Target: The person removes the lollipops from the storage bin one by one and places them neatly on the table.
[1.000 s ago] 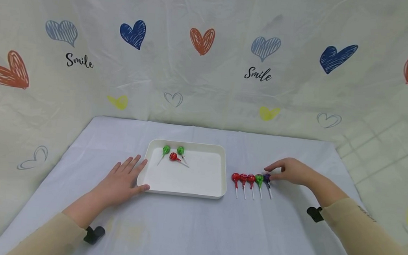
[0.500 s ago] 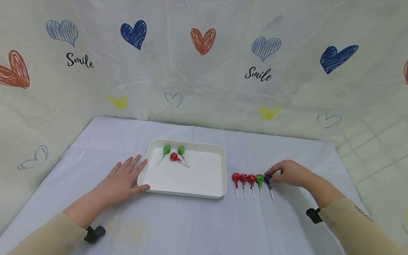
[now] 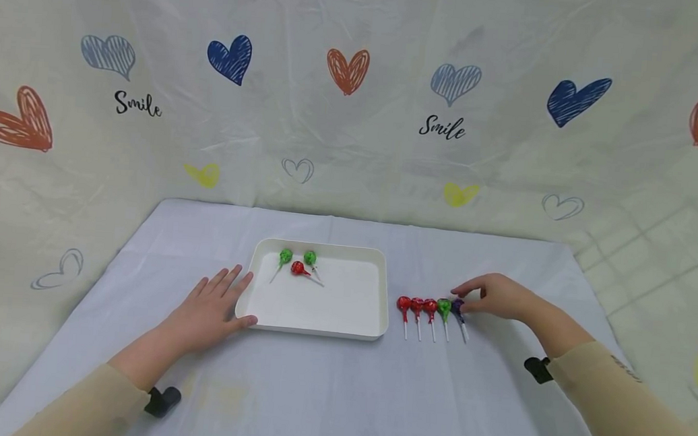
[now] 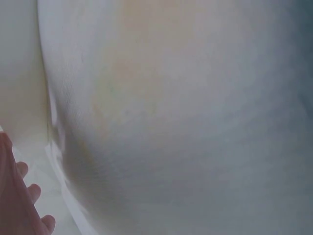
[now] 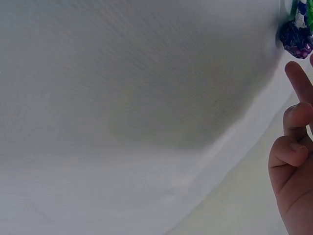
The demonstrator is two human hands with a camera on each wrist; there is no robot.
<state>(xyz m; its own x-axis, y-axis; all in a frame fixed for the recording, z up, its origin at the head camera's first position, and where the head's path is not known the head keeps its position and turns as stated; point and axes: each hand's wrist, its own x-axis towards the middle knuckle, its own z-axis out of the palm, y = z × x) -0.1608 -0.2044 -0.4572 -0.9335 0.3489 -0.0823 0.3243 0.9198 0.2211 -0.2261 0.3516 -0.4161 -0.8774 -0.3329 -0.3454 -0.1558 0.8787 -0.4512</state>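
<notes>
Five fingers spread, my left hand [image 3: 205, 313] lies at the left side of a white tray [image 3: 374, 294], its thumb at the near left corner. In the head view the tray bears two green lollipops [image 3: 285, 256] and a red lollipop [image 3: 297, 268]. Right of the tray is a row of lollipops: several red ones [image 3: 417, 304], a green lollipop [image 3: 444, 307] and a purple lollipop [image 3: 457, 307] at the right end. My right hand [image 3: 498, 296] is at the purple one, thumb beside its head, index finger extended above it. The right wrist view shows the purple wrapper [image 5: 296, 40] just past a fingertip.
A white cloth [image 3: 337, 393] covers the table, with faint yellowish stains [image 3: 215, 394] near the front left. Behind it hangs a pale backdrop [image 3: 377, 166] printed with hearts and "Smile". Dark wrist cameras [image 3: 162, 401] sit on both sleeves.
My right index finger came down to the purple lollipop, then lifted slightly off. That lollipop's stick end has shifted a little right. The left hand and tray have stayed put.
</notes>
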